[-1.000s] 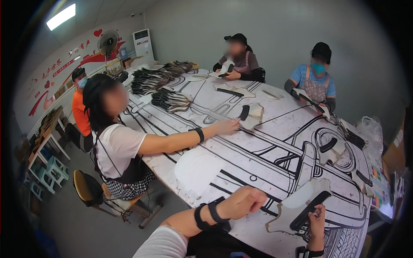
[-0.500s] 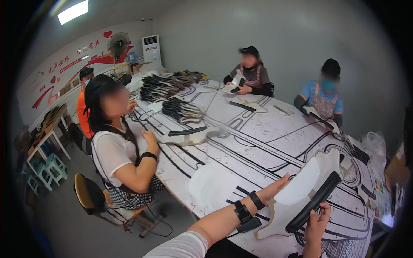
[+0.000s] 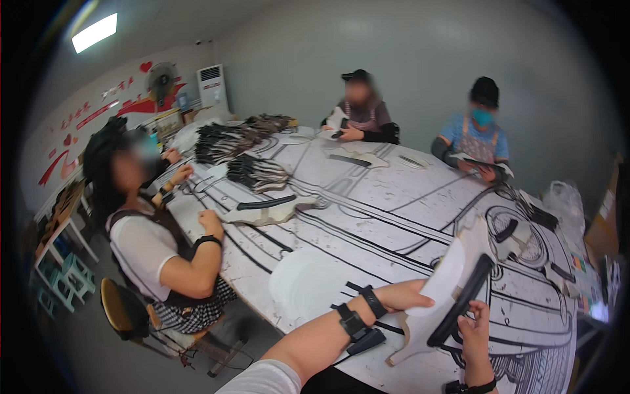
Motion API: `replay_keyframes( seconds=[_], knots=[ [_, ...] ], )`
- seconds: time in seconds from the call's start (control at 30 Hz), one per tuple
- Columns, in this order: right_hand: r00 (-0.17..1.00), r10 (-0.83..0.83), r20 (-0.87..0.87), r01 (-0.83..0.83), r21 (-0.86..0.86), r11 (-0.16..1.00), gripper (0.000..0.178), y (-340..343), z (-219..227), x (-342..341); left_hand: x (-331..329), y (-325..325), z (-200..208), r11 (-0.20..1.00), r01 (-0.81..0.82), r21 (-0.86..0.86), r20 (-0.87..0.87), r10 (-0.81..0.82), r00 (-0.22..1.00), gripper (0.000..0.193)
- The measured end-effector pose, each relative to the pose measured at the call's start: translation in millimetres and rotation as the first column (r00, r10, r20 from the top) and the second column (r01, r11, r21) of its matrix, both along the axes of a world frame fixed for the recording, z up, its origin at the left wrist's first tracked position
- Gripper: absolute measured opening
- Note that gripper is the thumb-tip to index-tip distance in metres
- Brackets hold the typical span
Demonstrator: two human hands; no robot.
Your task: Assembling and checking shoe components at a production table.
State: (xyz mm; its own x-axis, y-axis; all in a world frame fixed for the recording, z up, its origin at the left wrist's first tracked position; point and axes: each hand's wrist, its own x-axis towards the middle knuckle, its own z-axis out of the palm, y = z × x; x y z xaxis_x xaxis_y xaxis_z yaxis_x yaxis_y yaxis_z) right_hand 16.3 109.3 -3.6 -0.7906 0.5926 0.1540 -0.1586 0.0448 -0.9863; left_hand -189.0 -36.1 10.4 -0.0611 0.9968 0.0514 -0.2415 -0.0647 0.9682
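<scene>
A pale curved panel (image 3: 420, 331) with wavy edges is tilted up above the near right of the table. It carries a smooth white piece (image 3: 451, 272) and a long black padded strip (image 3: 462, 301). My left hand (image 3: 408, 295) grips the panel's left edge, thumb on the face and the other fingers hidden behind. My right hand (image 3: 476, 328) is closed at the lower right edge beside the black strip, fingers bent against it. Both wrists wear dark bands.
Co-workers sit around the white, black-lined table (image 3: 367, 230). A similar panel (image 3: 269, 209) lies near the left person (image 3: 164, 243). Bundles of black-edged pieces (image 3: 256, 172) are stacked toward the back. Smaller pieces (image 3: 515, 236) and a clear plastic bag (image 3: 563, 203) are at right.
The panel has turned to a steeper, narrower angle in my hands. My left hand now shows its thumb over the edge. The far-right person's piece has tilted, and the whole view has shifted slightly.
</scene>
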Motion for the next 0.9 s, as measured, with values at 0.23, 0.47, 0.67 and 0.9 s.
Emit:
replay_keyframes(
  seconds=[0.23,0.47,0.67,0.9],
  knots=[
    [0.959,-0.194,-0.206,0.275,0.518,0.81,0.067,-15.5,15.3,7.7,13.2,-34.4,58.2,0.905,-0.412,0.105,-0.655,0.375,0.656,0.051],
    [0.899,-0.165,-0.405,0.423,0.902,0.092,0.063,-40.2,25.7,20.3,25.6,-20.2,47.9,0.665,-0.454,0.594,-0.739,0.673,0.018,0.065],
    [0.93,-0.306,-0.202,0.109,0.949,-0.295,0.046,-51.1,51.4,10.9,26.5,-5.7,18.2,0.677,-0.347,0.649,-0.757,0.531,-0.381,0.059],
    [0.936,-0.353,0.015,-0.081,0.982,-0.172,0.044,-23.3,55.0,-2.6,34.8,2.3,0.6,0.771,-0.333,0.542,-0.822,0.406,-0.399,0.05]
  ],
)
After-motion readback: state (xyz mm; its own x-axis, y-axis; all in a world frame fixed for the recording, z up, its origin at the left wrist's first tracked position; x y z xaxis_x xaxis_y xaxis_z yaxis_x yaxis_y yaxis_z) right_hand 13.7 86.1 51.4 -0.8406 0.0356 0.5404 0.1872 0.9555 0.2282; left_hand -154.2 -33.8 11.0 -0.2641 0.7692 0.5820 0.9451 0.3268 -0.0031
